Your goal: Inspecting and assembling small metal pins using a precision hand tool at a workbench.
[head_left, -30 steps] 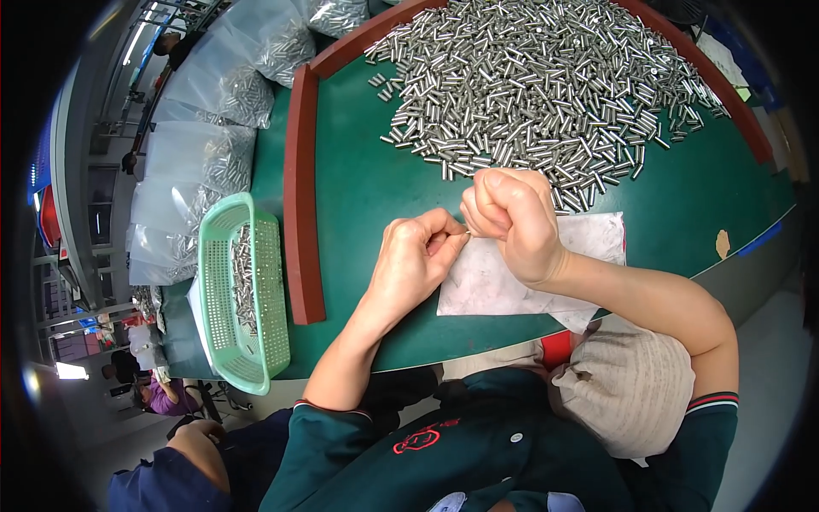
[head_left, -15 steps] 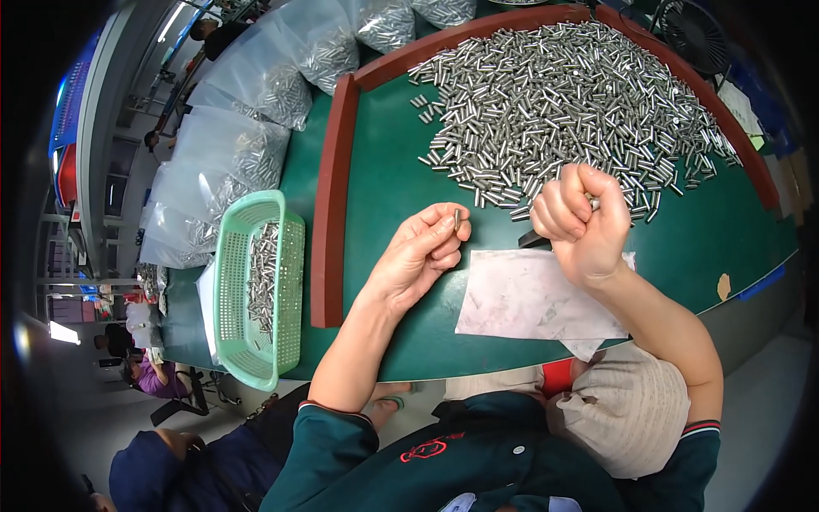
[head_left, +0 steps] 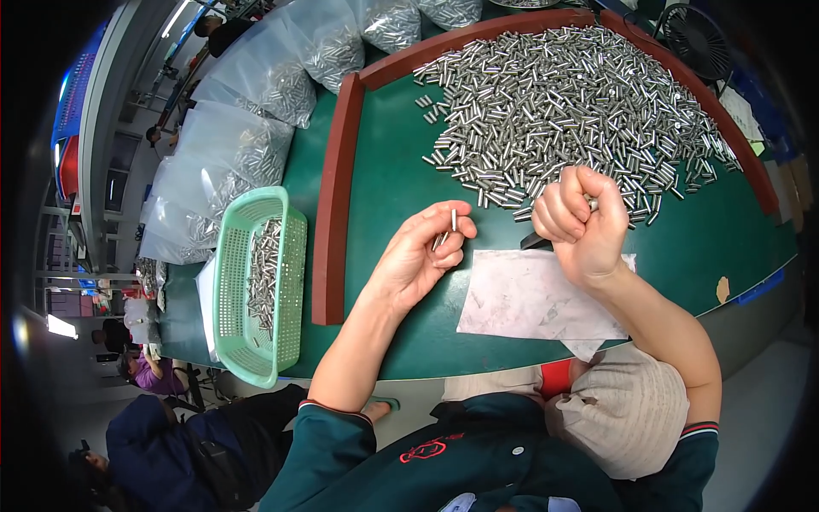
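Note:
My left hand [head_left: 411,260] is closed, pinching a small silver metal pin [head_left: 454,220] upright between thumb and fingertips; other pins [head_left: 440,241] show in its curled fingers. My right hand [head_left: 587,224] is a fist above the cloth, with the end of a metal pin [head_left: 593,204] showing at its curled fingers; how many more it holds is hidden. Beside that fist a dark bar-shaped thing [head_left: 534,241] lies on the green table, partly covered by the hand. Beyond both hands spreads a large heap of similar pins [head_left: 563,111].
A stained whitish cloth [head_left: 512,294] lies near the table edge. Dark red wooden rails [head_left: 334,205] border the heap. A green plastic basket [head_left: 293,311] holding pins stands left, with several clear bags of pins [head_left: 281,85] behind. A black fan [head_left: 695,38] stands far right. People are at lower left.
The fingers of my left hand have shifted, turning the pinched pin and revealing more pins beneath it. My right hand is nearly still. A person in dark clothing at lower left has moved.

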